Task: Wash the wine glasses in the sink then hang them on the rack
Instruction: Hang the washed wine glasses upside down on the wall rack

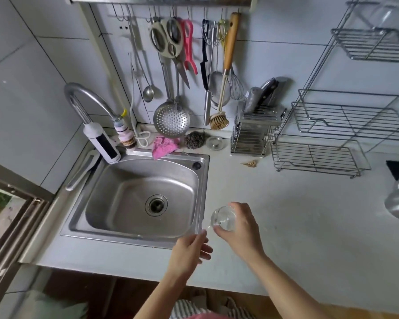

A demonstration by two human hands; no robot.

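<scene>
Just right of the sink's (134, 236) near corner, the wine glass (224, 218) sat tilted above the counter (297, 226), its bowl wrapped by the right hand's (242, 229) curled fingers and thumb. The left hand (189, 249) reached beside it, fingers straight and loosely spread, gripping nothing. Far right stood the wire rack (320, 157).

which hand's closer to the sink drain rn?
Left. The left hand is at the front-right rim of the sink, nearer the drain; the right hand grips the wine glass over the counter, farther right.
</scene>
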